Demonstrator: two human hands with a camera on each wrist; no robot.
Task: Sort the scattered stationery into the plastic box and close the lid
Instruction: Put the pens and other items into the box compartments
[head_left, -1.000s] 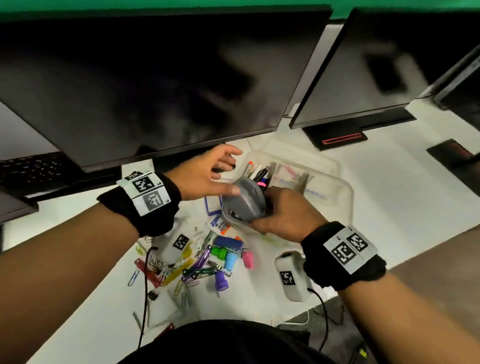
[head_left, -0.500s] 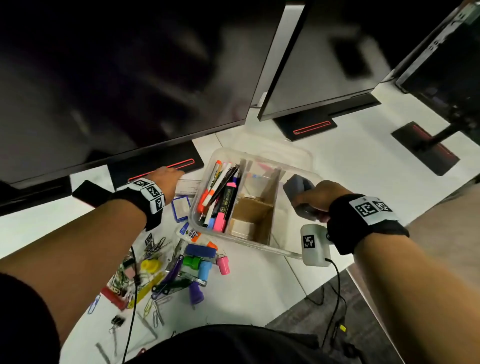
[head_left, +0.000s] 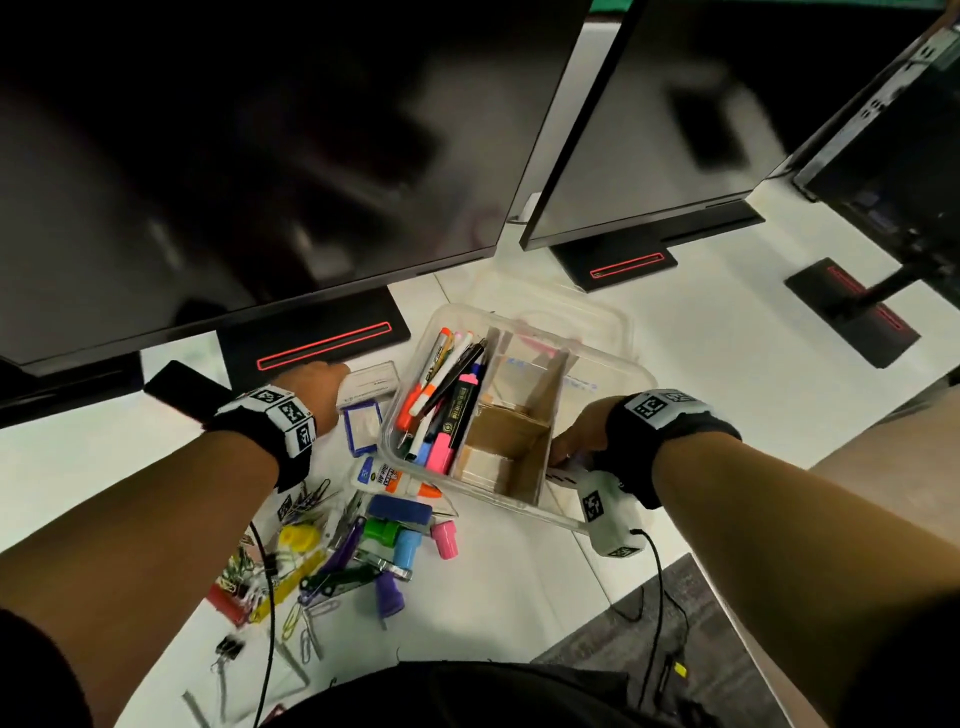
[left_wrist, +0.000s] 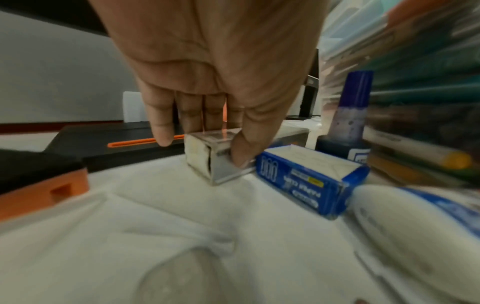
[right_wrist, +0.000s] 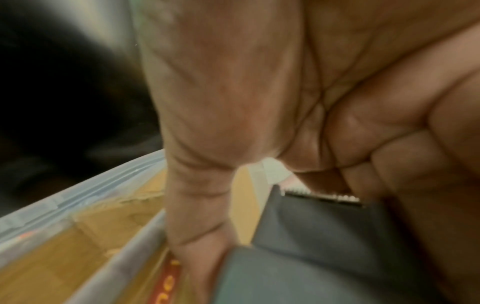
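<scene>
The clear plastic box (head_left: 498, 499) stands open in the middle of the white desk, with markers (head_left: 441, 395) in its left compartment and cardboard dividers in the middle. My right hand (head_left: 576, 441) reaches into the right compartment and grips a grey tape dispenser (right_wrist: 324, 236), which the hand hides in the head view. My left hand (head_left: 322, 382) pinches a small clear box (left_wrist: 213, 160) between thumb and fingers beside the monitor stand. A blue paper-clip box (left_wrist: 311, 181) lies right next to it. Loose stamps, clips and scissors (head_left: 353, 551) lie scattered in front.
Two dark monitors (head_left: 260, 156) overhang the back of the desk, their black stands (head_left: 311, 343) close behind my left hand. The box's lid (head_left: 571, 306) lies behind it. A glue bottle (head_left: 384, 475) and a black phone (head_left: 182, 387) lie nearby. The desk's edge (head_left: 597, 561) drops to carpet.
My right hand carried the grey tape dispenser from above the pile down into the box's right compartment. My left hand let go of it and moved back to the small clear box.
</scene>
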